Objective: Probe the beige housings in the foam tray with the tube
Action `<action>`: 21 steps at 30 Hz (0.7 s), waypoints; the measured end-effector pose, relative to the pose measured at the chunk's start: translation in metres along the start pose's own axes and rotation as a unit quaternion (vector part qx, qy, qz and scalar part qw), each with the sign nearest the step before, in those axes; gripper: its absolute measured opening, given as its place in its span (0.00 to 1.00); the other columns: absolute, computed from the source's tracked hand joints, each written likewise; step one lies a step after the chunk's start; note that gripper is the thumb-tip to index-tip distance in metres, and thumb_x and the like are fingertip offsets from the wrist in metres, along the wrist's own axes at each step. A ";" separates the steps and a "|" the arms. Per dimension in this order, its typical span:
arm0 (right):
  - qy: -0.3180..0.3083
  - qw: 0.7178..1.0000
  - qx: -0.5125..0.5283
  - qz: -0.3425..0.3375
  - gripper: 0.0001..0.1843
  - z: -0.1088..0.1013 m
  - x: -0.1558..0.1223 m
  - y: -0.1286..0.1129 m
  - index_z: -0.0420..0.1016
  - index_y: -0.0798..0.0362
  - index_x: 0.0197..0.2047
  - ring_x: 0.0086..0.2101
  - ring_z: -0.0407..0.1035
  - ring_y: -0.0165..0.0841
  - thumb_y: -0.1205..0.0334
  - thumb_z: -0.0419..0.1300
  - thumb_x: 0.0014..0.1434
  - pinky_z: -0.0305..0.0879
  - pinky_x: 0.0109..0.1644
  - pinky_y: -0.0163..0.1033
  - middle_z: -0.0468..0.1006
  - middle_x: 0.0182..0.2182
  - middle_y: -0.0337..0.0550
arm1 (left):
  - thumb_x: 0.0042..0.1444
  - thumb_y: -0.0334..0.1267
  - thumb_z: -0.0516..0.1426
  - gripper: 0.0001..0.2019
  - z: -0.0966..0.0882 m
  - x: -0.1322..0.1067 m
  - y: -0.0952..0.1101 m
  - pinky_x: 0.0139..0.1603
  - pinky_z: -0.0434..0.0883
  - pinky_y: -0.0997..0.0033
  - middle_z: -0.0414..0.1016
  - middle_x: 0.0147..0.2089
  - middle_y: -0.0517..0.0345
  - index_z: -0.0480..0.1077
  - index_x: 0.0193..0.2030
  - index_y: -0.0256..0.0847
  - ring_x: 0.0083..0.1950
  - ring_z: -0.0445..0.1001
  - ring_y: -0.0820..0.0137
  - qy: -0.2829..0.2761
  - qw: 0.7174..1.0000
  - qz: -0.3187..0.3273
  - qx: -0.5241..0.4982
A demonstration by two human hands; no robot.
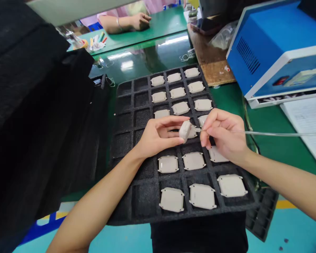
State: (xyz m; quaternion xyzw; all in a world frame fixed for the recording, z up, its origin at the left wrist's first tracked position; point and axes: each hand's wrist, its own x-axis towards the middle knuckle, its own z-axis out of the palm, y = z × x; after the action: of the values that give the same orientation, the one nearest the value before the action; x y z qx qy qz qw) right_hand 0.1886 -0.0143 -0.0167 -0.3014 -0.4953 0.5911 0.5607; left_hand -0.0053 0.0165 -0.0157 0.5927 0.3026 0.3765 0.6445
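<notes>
My left hand (156, 136) pinches a small beige watch case (185, 131) between thumb and fingers, tilted on edge above the tray. My right hand (225, 135) is closed around the end of a thin clear tube (276, 134). A pale tip (198, 130) on that tube points at the held case; whether they touch I cannot tell. Beneath both hands lies a black foam tray (123, 219) divided into compartments. Several similar watch cases, such as a front one (172, 199), lie flat in its middle and right columns. My hands hide some compartments.
A blue machine (268, 38) stands at the right, beside printed paper (310, 119). Black foam trays (42, 123) are piled high at the left. Across the green bench (171, 21) rests another person's forearm (123, 24). A wooden board (213, 70) lies behind the tray.
</notes>
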 end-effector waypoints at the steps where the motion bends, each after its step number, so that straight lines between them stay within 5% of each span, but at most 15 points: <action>1: -0.001 1.000 -0.003 0.002 0.03 0.000 0.000 -0.001 0.66 0.55 0.27 0.14 0.63 0.25 0.70 0.56 0.52 0.58 0.16 0.29 0.74 0.16 0.37 | 0.40 0.27 0.67 0.23 0.001 0.000 0.000 0.48 0.73 0.66 0.78 0.45 0.54 0.75 0.47 0.44 0.46 0.76 0.63 -0.001 1.000 -0.003 -0.002; 10: -0.003 1.000 -0.025 0.014 0.09 0.003 0.001 -0.003 0.67 0.55 0.28 0.15 0.64 0.25 0.60 0.62 0.53 0.59 0.17 0.30 0.73 0.17 0.37 | 0.40 0.29 0.67 0.23 0.002 0.000 0.001 0.47 0.74 0.66 0.79 0.44 0.54 0.75 0.47 0.43 0.46 0.76 0.61 0.004 1.000 0.002 0.014; 21: -0.006 0.999 -0.045 0.006 0.08 0.002 0.001 -0.001 0.68 0.54 0.29 0.15 0.63 0.26 0.61 0.62 0.54 0.58 0.17 0.32 0.74 0.18 0.38 | 0.41 0.28 0.67 0.23 0.003 0.000 0.002 0.48 0.73 0.66 0.78 0.45 0.56 0.75 0.47 0.44 0.46 0.76 0.62 -0.003 1.000 0.012 0.020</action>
State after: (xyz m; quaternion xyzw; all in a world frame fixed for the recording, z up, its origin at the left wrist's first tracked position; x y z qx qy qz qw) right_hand 0.1868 -0.0135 -0.0153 -0.3255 -0.5230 0.5738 0.5398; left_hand -0.0032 0.0152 -0.0132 0.6103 0.3012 0.3760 0.6288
